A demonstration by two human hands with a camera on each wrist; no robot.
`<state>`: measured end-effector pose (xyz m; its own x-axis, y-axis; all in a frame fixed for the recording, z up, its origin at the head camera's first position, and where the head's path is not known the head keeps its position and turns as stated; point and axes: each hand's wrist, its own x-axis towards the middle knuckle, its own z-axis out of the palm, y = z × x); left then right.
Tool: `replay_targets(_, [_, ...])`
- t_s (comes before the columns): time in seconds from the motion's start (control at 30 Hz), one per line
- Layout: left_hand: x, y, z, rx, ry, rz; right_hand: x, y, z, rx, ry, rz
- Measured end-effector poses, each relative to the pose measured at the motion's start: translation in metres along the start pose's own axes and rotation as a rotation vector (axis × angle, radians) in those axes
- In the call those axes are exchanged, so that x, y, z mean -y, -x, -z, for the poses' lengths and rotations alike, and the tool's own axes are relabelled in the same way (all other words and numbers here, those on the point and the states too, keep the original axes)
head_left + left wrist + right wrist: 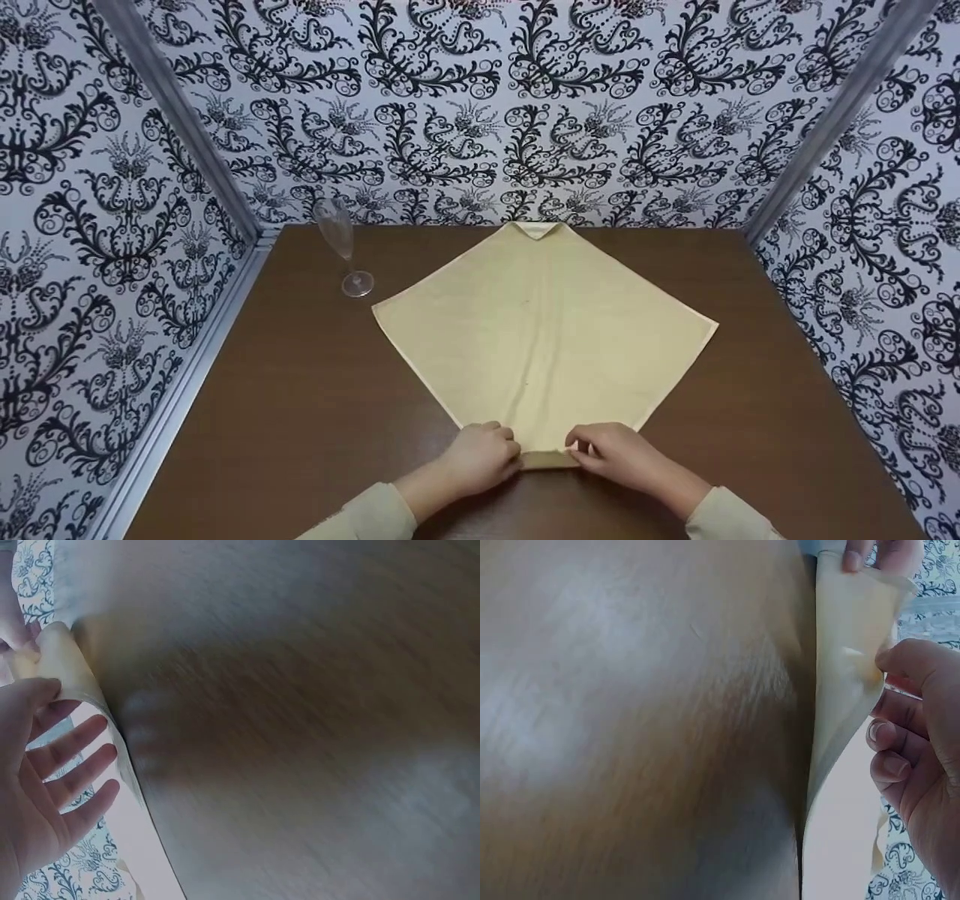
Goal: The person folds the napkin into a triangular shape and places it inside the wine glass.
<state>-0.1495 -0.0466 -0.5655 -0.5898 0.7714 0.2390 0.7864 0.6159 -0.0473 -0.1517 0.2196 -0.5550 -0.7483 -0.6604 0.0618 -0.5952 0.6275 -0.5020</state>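
A pale yellow cloth napkin (480,330) lies like a diamond on the brown table, creased down its middle. Its far corner is turned over into a small flap (536,229). At the near end the cloth is doubled into a narrow band (551,460). My left hand (480,459) pinches the band's left end; in the left wrist view the thumb is on the cloth (69,664) and the other fingers of that hand (37,787) are spread. With thumb and index finger my right hand (611,454) pinches the right end, its other fingers (892,765) loosely bent in the right wrist view.
A clear stemmed glass (341,247) stands at the table's back left, beyond the napkin's left corner. Walls with black scroll patterns (465,135) enclose the brown table (300,405) at the back and both sides. A metal rail (187,397) runs along its left edge.
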Motion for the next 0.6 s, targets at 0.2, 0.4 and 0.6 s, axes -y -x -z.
replay_targets(0.2, [0.002, -0.003, -0.001, 0.043, 0.097, 0.108, -0.006, 0.001, 0.005, 0.024, 0.007, -0.045])
replay_targets(0.4, [0.006, -0.008, -0.002, 0.053, 0.227, 0.230, -0.014, -0.001, 0.002, -0.066, 0.078, -0.007])
replay_targets(0.6, [0.008, -0.009, -0.001, 0.069, 0.308, 0.294, -0.017, -0.004, -0.003, -0.112, 0.120, 0.015])
